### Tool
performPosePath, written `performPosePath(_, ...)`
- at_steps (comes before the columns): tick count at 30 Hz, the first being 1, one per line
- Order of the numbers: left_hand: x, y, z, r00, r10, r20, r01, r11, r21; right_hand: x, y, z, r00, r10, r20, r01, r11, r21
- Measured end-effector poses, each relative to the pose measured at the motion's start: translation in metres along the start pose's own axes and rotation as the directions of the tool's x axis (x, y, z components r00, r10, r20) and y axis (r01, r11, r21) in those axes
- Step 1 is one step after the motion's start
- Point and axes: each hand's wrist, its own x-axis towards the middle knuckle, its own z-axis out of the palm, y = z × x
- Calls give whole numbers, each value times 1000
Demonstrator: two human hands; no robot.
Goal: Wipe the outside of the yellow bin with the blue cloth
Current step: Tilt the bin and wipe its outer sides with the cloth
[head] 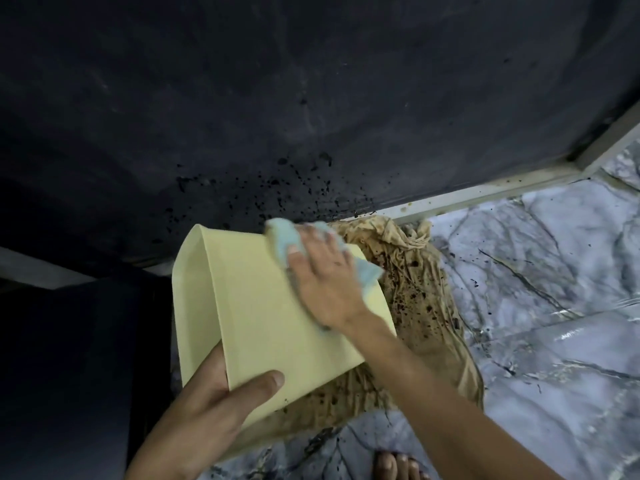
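Note:
The pale yellow bin (256,306) lies tilted, its broad outer side facing up, over a stained brown rag. My left hand (211,393) grips its near lower corner, thumb on the top face. My right hand (322,275) presses the light blue cloth (282,237) flat against the bin's far upper edge. Parts of the cloth stick out beyond my fingers at the top and to the right of my palm.
A dirty, speckled brown rag (415,299) lies on the marble-patterned floor (536,271) under the bin. A dark wall (277,98) with black spatter rises behind, with a pale skirting strip (485,192). A dark cabinet (69,358) stands at left. My bare toes (398,465) show at the bottom.

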Motion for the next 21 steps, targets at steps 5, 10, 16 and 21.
performPosePath(5, -3, -4, -6, 999, -12, 41, 12, 1000, -7, -60, -11, 16, 884, -465, -50, 465, 885, -23)
performPosePath(10, -4, -8, -13, 996, -89, 18, 90, 993, -74, -38, 82, 4, 989, -38, -141, 39, 999, 2)
performPosePath(16, 1, 8, -1, 999, -31, 12, 33, 990, -136, -56, 4, 14, 994, -73, -83, 79, 994, 69)
performPosePath(21, 18, 38, -18, 995, -7, 103, 27, 979, -200, -104, 44, 23, 923, -370, -105, 369, 929, -34)
